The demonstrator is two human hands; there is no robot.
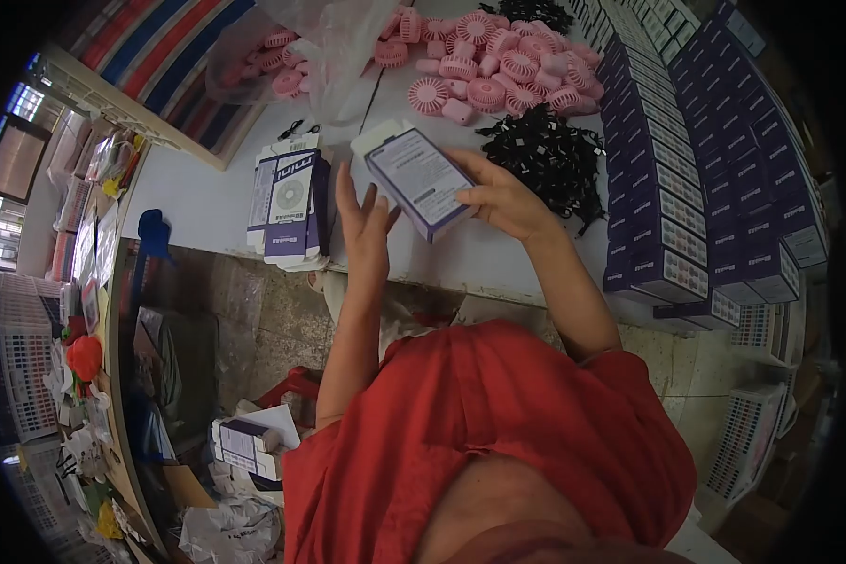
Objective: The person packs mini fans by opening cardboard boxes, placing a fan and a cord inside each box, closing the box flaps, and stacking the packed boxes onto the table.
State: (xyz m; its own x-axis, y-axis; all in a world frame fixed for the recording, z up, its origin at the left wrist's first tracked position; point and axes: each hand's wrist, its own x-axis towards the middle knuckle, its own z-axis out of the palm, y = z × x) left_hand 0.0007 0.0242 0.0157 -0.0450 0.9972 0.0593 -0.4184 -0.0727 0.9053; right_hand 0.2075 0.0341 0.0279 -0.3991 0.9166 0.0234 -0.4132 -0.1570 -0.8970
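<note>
A purple and white box (418, 179) is tilted above the table, its top flap raised at the far end. My right hand (503, 195) grips its right side, thumb on the printed face. My left hand (365, 221) is just left of the box, fingers spread, holding nothing. Beside it, flat purple and white cartons marked "mini" (291, 202) lie stacked near the table's front edge. Beyond the box is a heap of pink fans (498, 61). A pile of black cables (547, 155) lies to the right of my right hand.
Rows of purple boxes (738, 150) stand along the table's right side. A clear plastic bag (334, 56) lies at the back left, near a striped panel (174, 56). Below the white table (442, 258) are a red stool (296, 385) and an open box (244, 444).
</note>
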